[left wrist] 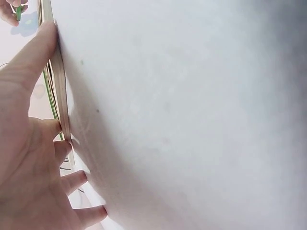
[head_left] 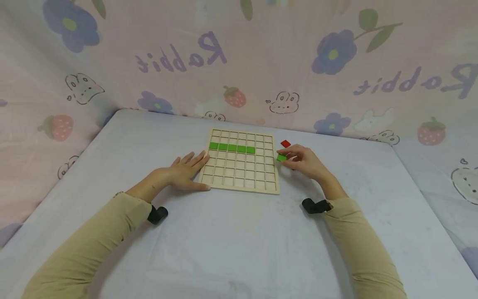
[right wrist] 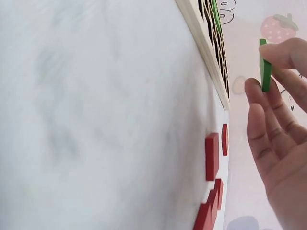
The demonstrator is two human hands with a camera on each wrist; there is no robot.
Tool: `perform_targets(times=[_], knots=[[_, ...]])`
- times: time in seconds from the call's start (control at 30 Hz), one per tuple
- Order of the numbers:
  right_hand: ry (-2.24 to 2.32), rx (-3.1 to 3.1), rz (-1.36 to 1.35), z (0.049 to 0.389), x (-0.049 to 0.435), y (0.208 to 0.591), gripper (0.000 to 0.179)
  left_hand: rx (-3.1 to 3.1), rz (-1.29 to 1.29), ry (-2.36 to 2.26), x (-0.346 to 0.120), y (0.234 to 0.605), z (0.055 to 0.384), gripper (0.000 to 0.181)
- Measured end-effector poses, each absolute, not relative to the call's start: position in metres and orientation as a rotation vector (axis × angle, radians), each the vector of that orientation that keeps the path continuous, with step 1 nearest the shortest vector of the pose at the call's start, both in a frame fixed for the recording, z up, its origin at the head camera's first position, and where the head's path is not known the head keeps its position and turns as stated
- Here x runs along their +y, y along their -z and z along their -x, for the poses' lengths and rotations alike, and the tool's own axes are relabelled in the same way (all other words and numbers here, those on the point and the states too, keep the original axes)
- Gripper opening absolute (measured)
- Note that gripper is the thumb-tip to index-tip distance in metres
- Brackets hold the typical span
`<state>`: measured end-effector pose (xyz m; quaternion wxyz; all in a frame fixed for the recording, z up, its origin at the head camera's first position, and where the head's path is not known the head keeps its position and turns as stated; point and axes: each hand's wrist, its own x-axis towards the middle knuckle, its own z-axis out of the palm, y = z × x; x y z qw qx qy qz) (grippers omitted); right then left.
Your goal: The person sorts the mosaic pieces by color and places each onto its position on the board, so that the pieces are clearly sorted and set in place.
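A pale wooden grid board (head_left: 239,171) lies on the table, with a row of several green tiles (head_left: 232,148) in its upper cells, starting at the left edge. My left hand (head_left: 185,172) rests at the board's left side, fingers spread and thumb at the near left corner. In the left wrist view, its thumb and index fingertip touch the board's edge (left wrist: 58,79). Just off the board's right edge, my right hand (head_left: 304,162) pinches one green tile (right wrist: 265,67) between thumb and fingers, raised above the table in the right wrist view.
One red tile (head_left: 285,143) lies beyond my right hand, right of the board. Several red tiles (right wrist: 212,157) show on the table in the right wrist view. A patterned curtain (head_left: 254,62) hangs along the table's back edge. A black wrist camera (head_left: 315,206) sits at the right cuff.
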<state>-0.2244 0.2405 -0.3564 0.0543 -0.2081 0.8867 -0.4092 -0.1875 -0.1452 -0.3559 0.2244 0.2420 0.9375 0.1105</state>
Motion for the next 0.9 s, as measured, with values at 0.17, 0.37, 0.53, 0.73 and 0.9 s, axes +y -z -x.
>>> perform_targets(times=[0.17, 0.37, 0.53, 0.73, 0.9], knots=[[1.22, 2.717, 0.65, 0.228, 0.235, 0.357, 0.037, 2.584, -0.662, -0.305, -0.144, 0.355, 0.188, 0.098], [1.212, 2.703, 0.573, 0.234, 0.229, 0.357, 0.04, 2.583, -0.658, -0.307, -0.145, 0.356, 0.189, 0.097], [1.21, 2.685, 0.558, 0.237, 0.222, 0.355, 0.039, 2.585, -0.662, -0.304, -0.145, 0.356, 0.189, 0.098], [1.2, 2.68, 0.54, 0.241, 0.217, 0.353, 0.04, 2.586, -0.658, -0.299, -0.145, 0.355, 0.189, 0.097], [1.165, 2.694, 0.544, 0.248, 0.21, 0.352, 0.039, 2.58, -0.652, -0.307, -0.145, 0.355, 0.188, 0.097]])
